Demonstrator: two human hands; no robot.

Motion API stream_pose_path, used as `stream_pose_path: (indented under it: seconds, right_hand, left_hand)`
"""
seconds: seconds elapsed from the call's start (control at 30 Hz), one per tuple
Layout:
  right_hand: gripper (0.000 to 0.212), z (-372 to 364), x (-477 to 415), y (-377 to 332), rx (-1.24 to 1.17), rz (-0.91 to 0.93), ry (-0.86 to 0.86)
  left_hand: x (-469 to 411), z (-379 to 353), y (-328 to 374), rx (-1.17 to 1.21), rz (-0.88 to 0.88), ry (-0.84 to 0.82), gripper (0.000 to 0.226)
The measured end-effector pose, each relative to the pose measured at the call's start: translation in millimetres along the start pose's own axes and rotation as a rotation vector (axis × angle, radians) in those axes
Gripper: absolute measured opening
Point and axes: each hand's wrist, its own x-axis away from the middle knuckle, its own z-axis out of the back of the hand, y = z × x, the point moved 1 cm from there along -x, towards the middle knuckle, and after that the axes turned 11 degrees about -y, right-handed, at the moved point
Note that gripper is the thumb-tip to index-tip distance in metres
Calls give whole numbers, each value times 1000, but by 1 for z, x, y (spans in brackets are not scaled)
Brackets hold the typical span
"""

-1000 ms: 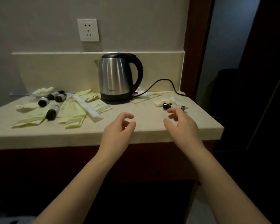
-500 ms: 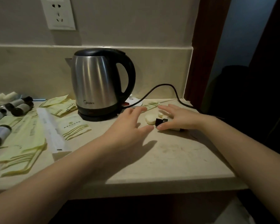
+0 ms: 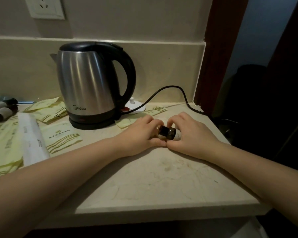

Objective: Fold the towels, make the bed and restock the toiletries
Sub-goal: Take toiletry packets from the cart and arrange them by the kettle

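While resting on the counter (image 3: pixel 162 177), left fingers (image 3: pixel 149 121) and right fingers (image 3: pixel 175 119) curled round a small bottle (image 3: pixel 169 132)

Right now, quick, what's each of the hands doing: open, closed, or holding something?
Left hand: closed, gripping one end of the small dark-capped white toiletry bottle.
Right hand: closed, gripping the same bottle's other end.

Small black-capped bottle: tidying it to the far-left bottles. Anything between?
The steel kettle stands between the small black-capped bottle and those bottles; pale yellow sachets and a long white packet lie flat there.
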Motion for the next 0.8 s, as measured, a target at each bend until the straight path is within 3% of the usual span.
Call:
stream_pose_path:
  seconds: [0.13,0.43,0.53,0.6,0.67,0.8]
  right_hand:
    - [38,0,2,-2,-35,-5,17]
    - [20,3,12,-7,-185,50,119]
    - [10,6,15,-14,-350,57,244]
    - [5,9,16,-20,-553,12,351]
    - [17,9,12,-33,-852,-101,489]
    - [19,11,0,-82,-1776,-335,670]
  left_hand:
    - [2,-2,5,18,-8,62,48]
    - [12,-4,20,23,56,158,67]
    - [23,-1,26,125,101,265,55]
    - [29,4,31,327,145,285,42]
    - [31,4,42,701,215,309,32]
    - [22,3,74,1528,354,508,32]
